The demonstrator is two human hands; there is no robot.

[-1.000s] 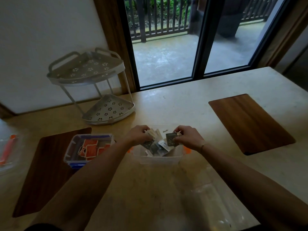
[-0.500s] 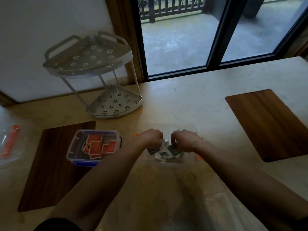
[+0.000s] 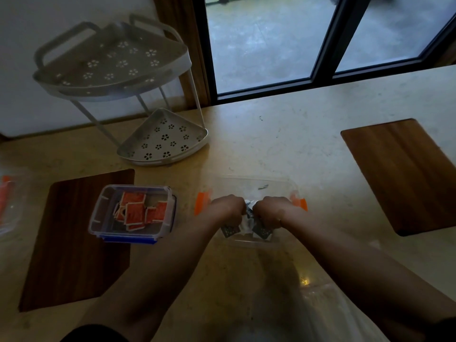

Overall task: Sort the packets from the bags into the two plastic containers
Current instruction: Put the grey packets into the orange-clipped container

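Observation:
A clear container with orange clips [image 3: 299, 203] stands in the middle of the table. Both my hands are inside it, knuckles up. My left hand [image 3: 228, 208] and my right hand [image 3: 271, 211] are curled over grey and white packets [image 3: 261, 232], which stick out below the fingers. To the left, a clear container with blue clips [image 3: 133, 214] holds several orange packets [image 3: 134, 212]. A clear plastic bag [image 3: 325, 307] lies on the table near me, under my right forearm.
A two-tier white corner rack [image 3: 162, 141] stands at the back left. Dark wooden mats lie at the left [image 3: 71, 243] and right [image 3: 404, 174]. Another clear bag with something orange [image 3: 7, 198] sits at the far left edge. Glass doors are behind the table.
My hands have come closer together and pressed down into the orange-clipped container, closing over the grey packets. The view has tilted down and nearer to the table.

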